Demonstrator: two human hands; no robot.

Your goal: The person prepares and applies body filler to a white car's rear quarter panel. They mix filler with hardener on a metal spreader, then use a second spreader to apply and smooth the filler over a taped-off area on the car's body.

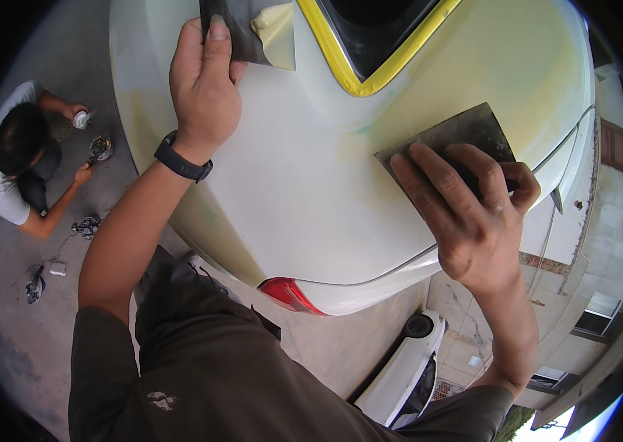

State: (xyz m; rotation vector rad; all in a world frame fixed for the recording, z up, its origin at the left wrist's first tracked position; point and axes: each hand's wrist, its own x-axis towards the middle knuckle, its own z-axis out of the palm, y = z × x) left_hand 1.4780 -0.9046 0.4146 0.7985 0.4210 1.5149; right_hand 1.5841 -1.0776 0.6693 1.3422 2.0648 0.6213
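Note:
My left hand [208,99] is closed around the edge of a dark flat plate [241,37], its thumb on top. A lump of pale yellow putty [273,33] sits on that plate. In my right hand [473,214] is a thin, dark, square spreader [481,125]; the fingers press on its upper face. The spreader lies against the car's pale rear panel [289,184], near a yellowish-green patch. Beyond it, yellow masking tape [359,86] runs around the corner of a dark window [370,37]. A red tail light [289,295] marks the car's lower edge.
At the left, another person [13,162] crouches on the concrete floor [2,309], holding a small white container [81,118] near an open can [101,147]. Spray guns [87,227] lie close by. A white car [403,376] is parked at the lower right, near a building [606,295].

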